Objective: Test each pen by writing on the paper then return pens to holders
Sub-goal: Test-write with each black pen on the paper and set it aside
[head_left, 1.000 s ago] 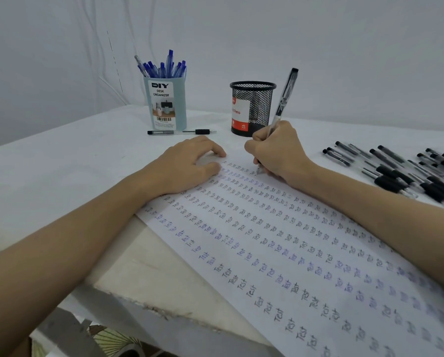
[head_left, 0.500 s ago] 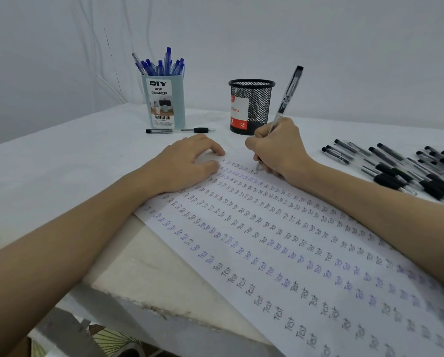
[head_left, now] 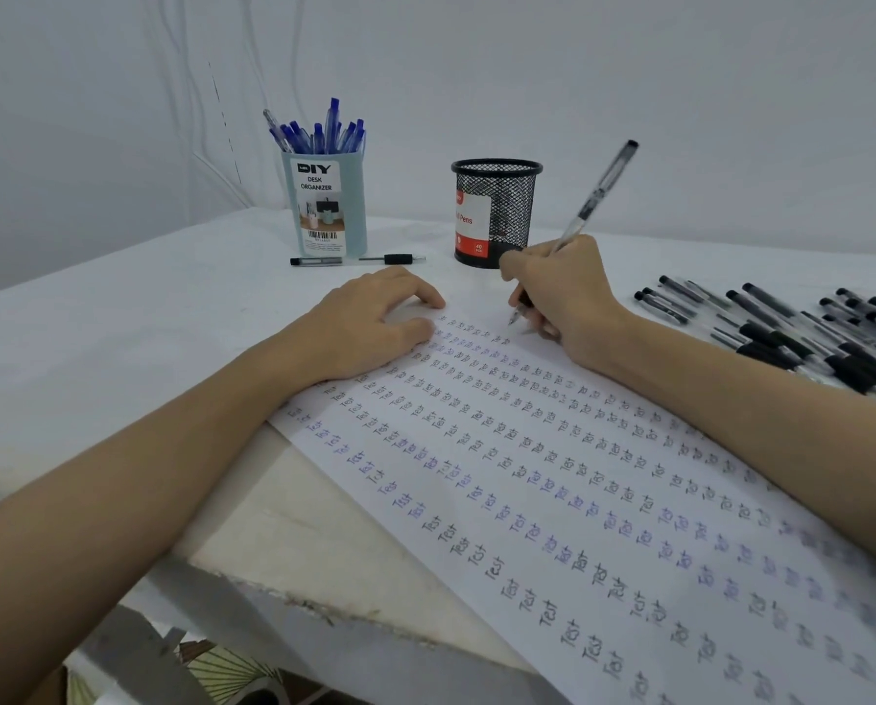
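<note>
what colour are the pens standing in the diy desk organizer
Blue. The pens in the pale blue desk organizer show best in the head view.

A plain pale grey wall [head_left: 629,68] stands behind the table [head_left: 95,338]. Thin white cables [head_left: 212,160] hang down the wall, above the far left edge of the table. A white cloth [head_left: 69,297] covers the table; its near corner is bare, chipped and beige. The light is soft and even.
</note>
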Demonstrator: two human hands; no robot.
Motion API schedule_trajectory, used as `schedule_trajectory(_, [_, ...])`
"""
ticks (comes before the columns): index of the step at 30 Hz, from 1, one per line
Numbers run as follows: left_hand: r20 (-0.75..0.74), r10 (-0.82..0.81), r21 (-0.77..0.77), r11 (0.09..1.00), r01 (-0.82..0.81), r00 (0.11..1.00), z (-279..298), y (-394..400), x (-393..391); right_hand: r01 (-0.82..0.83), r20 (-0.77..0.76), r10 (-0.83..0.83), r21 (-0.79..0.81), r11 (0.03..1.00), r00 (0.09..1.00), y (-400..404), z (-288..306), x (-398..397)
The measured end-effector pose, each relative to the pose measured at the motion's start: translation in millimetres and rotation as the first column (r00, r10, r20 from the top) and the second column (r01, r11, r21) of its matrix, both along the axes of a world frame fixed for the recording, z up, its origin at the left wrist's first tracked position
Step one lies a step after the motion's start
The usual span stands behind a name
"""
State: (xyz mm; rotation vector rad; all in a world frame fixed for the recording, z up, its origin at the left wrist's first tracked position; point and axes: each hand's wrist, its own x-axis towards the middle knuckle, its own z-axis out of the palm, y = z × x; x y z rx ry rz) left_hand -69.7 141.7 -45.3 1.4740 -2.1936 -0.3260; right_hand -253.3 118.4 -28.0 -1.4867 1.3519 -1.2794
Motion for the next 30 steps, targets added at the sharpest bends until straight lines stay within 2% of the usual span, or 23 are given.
schedule_trajectory(2, [-0.008,-0.006,-0.007,1.000,0.006,1.000,-1,0,1,-0.017,0.044,0.013,0.072,0.997,0.999,2,2,-1])
schedule_trajectory(7, [-0.005,-0.005,-0.016,1.000,0.005,1.000,-1,0,1,-0.066,-0.078,0.073,0.082,0.994,0.994,2,7,-3])
schedule_trajectory(15, [-0.028,0.013,-0.029,0.999,-0.014,1.000,-1,4,1,-0.190,0.001,0.190,0.068,0.979,0.982,2,22,-9])
schedule_trajectory(19, [-0.028,0.014,-0.056,0.998,-0.015,1.000,-1,4,2,-0.209,-0.106,0.211,0.038,0.977,0.972,3,21,-7])
schedule_trajectory(22, [-0.011,0.026,-0.061,0.998,-0.026,1.000,-1,3,4,-0.188,-0.274,0.179,-0.007,0.982,0.945,1,26,-13])
schedule_trajectory(24, [0.030,0.064,-0.107,0.992,-0.060,0.998,0,2,7,-0.150,-0.446,0.105,-0.065,0.987,0.889,-2,32,-25])
schedule_trajectory(27, [0.069,0.134,-0.163,0.979,-0.122,0.989,1,0,12,-0.104,-0.701,0.012,-0.089,0.991,0.713,-5,31,-50])
schedule_trajectory(30, [0.067,0.134,-0.132,0.983,-0.124,0.989,0,-3,13,-0.080,-0.835,-0.003,-0.057,0.995,0.551,-3,21,-73])
